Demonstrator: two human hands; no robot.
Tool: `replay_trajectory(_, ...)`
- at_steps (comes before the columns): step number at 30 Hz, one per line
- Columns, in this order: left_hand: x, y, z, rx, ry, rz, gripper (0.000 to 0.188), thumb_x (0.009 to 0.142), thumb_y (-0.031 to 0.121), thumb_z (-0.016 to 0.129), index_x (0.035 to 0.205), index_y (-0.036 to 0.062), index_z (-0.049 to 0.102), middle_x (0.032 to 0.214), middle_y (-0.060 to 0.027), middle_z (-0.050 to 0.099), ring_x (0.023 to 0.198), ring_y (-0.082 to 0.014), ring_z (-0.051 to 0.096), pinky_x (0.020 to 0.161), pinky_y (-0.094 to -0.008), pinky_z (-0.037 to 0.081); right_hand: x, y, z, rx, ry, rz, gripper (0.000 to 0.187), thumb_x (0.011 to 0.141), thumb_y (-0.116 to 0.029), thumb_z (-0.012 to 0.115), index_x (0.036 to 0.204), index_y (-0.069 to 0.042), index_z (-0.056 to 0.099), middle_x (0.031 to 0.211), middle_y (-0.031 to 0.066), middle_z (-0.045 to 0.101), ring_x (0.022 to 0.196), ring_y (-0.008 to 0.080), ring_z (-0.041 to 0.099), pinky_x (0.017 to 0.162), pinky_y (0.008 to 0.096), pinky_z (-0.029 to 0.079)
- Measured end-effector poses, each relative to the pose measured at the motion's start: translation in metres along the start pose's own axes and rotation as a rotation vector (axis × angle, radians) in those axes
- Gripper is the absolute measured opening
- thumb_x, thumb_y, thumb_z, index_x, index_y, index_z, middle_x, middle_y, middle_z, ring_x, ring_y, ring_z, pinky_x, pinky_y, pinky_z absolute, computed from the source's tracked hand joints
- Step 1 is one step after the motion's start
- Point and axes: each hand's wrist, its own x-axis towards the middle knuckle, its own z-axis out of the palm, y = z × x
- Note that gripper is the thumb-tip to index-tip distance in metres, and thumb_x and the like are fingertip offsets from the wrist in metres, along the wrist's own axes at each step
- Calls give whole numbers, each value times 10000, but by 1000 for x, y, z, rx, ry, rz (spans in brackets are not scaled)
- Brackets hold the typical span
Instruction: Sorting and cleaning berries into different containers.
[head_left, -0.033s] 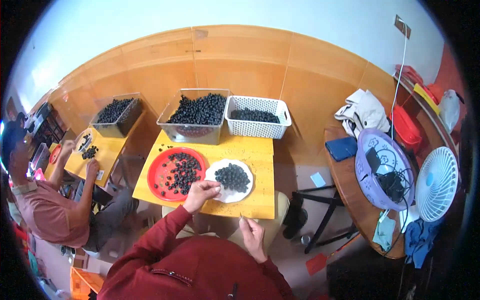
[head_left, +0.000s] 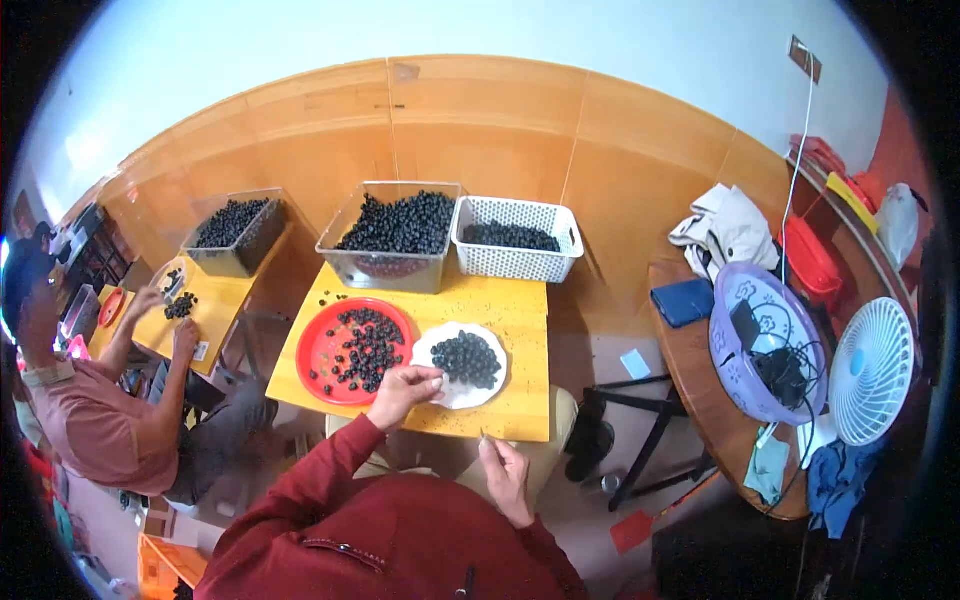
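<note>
The yellow counter [head_left: 520, 310] stands in front of the person. At its far edge a clear plastic tub [head_left: 385, 268] heaped with small dark round fruits sits beside a white latticed basket [head_left: 515, 262] holding a thinner layer of the same fruits. Nearer lie a red plate [head_left: 318, 340] and, touching its right side, a white plate [head_left: 470, 398].

As things lie, the dark fruits on the red plate [head_left: 365, 350] are scattered loosely, while those on the white plate [head_left: 467, 358] are gathered in a tight heap, so the white plate reads as the fuller pile.

The left hand [head_left: 400, 388] reaches forward from a dark red sleeve and rests at the white plate's near-left rim, knuckles up and fingers curled inward. Whether they pinch a fruit cannot be told.

The right hand [head_left: 505, 470] is drawn back off the counter's near edge, above the lap, palm turned inward. Its fingertips are bunched around what looks like a thin sliver [head_left: 482, 436] pointing up. It is too small to name, and the grip itself is not clear.

At a second counter to the left, another person [head_left: 95, 420] handles similar fruits.
</note>
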Motion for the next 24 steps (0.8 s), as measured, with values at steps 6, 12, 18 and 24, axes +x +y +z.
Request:
replay_trajectory(6,-5,-3,-2,-100,-62,-36,196,929,20,673,1115,-28,640,1020,-67,666,889,-168,682,830,-296,588,2,-6,1,-68,-30,10,278,1010,-210,579,1033,54,664,773,-40,530,733,53,450,639,233,387)
replay_trajectory(12,-4,-8,2,-124,-114,-80,155,930,15,668,1077,-27,642,989,-76,680,877,-181,695,829,-298,592,1,-6,9,-62,11,17,284,1009,-209,584,1057,57,671,749,-53,510,708,43,428,619,226,370)
replay_trajectory(18,1,-13,2,-224,-109,-157,159,940,40,661,1087,-18,639,993,-74,677,885,-181,694,832,-303,601,1,1,14,-91,91,-13,276,1005,-191,587,1063,62,682,741,-59,517,701,38,442,607,229,379)
replay_trajectory(24,2,-16,-9,-391,-86,-219,179,956,47,635,1126,-12,640,1018,-83,682,921,-197,694,854,-320,606,3,11,10,-143,44,78,287,993,-191,591,1085,66,676,801,21,635,759,97,551,704,265,465)
